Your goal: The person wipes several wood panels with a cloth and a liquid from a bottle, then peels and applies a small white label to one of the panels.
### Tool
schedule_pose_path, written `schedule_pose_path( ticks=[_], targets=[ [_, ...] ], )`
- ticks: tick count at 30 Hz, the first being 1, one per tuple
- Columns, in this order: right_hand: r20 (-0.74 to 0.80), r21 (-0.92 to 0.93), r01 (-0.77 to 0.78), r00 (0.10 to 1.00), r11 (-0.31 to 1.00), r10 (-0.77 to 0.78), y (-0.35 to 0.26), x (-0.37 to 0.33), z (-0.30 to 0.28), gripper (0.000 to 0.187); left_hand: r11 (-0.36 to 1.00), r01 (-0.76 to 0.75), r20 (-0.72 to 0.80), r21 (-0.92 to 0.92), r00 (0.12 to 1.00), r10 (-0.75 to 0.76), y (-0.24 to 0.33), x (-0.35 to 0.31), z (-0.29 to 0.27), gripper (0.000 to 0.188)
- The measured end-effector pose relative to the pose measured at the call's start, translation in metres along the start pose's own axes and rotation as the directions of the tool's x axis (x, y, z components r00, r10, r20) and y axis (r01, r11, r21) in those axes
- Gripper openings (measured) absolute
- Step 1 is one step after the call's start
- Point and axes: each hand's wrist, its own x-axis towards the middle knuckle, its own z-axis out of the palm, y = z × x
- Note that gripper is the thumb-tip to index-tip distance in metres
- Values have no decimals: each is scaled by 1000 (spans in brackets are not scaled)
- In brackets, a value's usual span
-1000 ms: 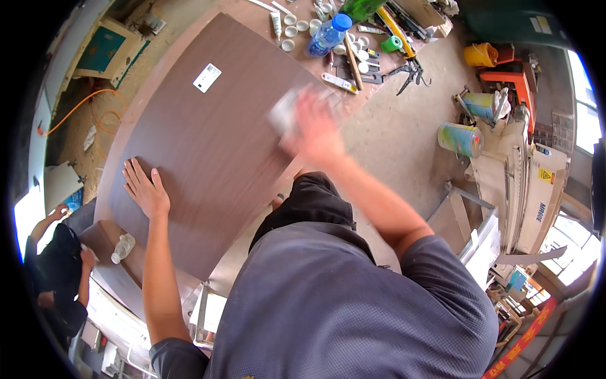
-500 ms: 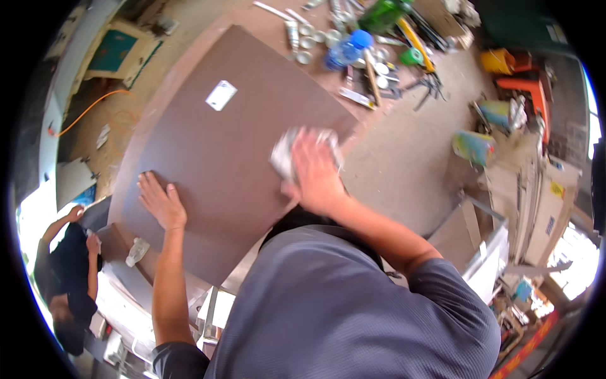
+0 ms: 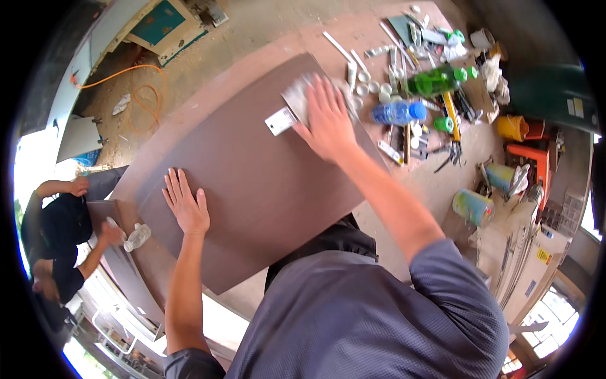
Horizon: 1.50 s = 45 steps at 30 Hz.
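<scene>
A large dark brown panel (image 3: 259,196) lies flat on the worktable in front of me. My left hand (image 3: 188,207) rests palm down near its left edge, fingers stretched out, with nothing in it. Toward the far corner, my right hand (image 3: 329,123) presses a crumpled whitish cloth (image 3: 297,99) against the surface. Part of that cloth is covered by the fingers and blurred by motion. A white label (image 3: 280,120) lies on the panel right beside the cloth.
Bottles, including a blue one (image 3: 398,112) and a green one (image 3: 435,80), tubes and tools crowd the table's far right. A clear bottle (image 3: 137,237) lies at left, near another person (image 3: 57,227) with a panel. Painted cans (image 3: 473,207) and cardboard stand right; an orange hose (image 3: 148,95) lies on the floor.
My right hand has slid the cloth away from me, from the panel's near right side to beside the label. The left hand stays flat on the panel. My view has shifted.
</scene>
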Motion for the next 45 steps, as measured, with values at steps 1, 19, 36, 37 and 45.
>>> schedule_pose_path(
  ticks=[1, 19, 36, 37, 45],
  targets=[
    [38, -24, -11, 999, 1000, 12, 5, -19, -5, 88, 1000, 12, -7, 3, 1000, -12, 2, 3, -2, 76],
    [-170, -164, -141, 979, 976, 113, -29, 148, 41, 101, 995, 42, -6, -88, 999, -43, 8, 12, -9, 76],
    [7, 59, 381, 924, 922, -382, -279, 74, 111, 102, 711, -96, -503, -697, 772, -389, -20, -17, 7, 79],
    [70, 212, 429, 890, 878, -452, -320, 66, 120, 100, 708, -39, -487, -705, 753, -443, -21, -30, 3, 78],
    [81, -279, -86, 990, 957, 113, -114, 119, 64, 89, 144, 458, 179, -877, 590, -787, -70, -335, 14, 45]
  ],
)
